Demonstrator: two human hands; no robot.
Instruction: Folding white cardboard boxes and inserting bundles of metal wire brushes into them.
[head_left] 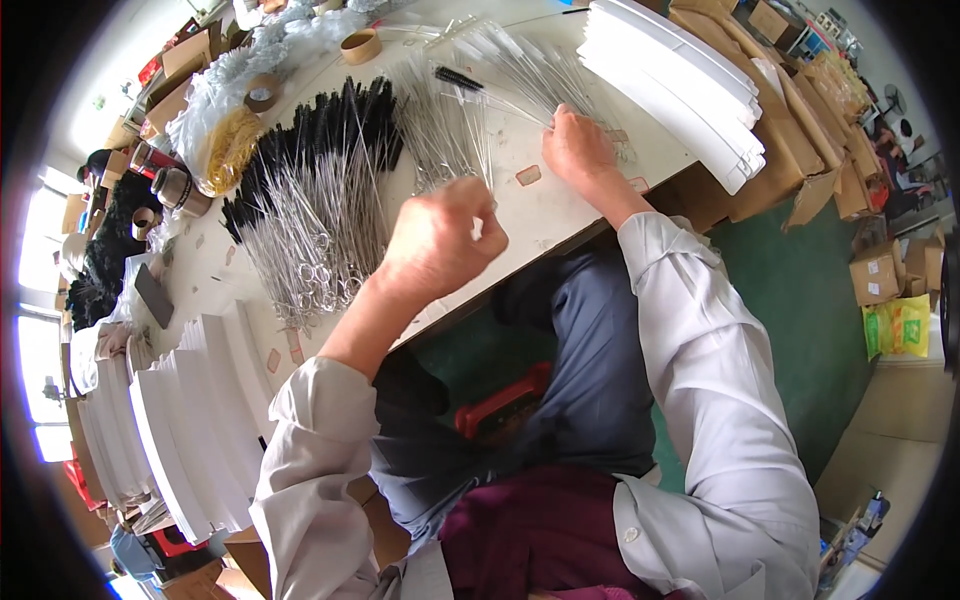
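Observation:
My right hand (pixel 580 150) is closed, its fingers pinching the thin wire stem of a brush (pixel 459 77) with a short black bristle head that points up and to the left. My left hand (pixel 440 235) is curled closed above the table's near edge, a little smeared by motion; what it holds, if anything, I cannot make out. Left of it lies a large pile of wire brushes (pixel 320 200), black bristles away from me and looped wire ends towards me. Clear plastic sleeves (pixel 435 130) lie between this pile and my right hand. More clear sleeves (pixel 520 65) spread beyond that hand.
White curved stacks of sheets stand at the right (pixel 670 80) and the near left (pixel 190 430) of the table (pixel 530 215). At the back are a tape roll (pixel 361 46), yellow rubber bands (pixel 232 150) and a metal flask (pixel 178 190). Cardboard boxes (pixel 760 180) crowd the right side.

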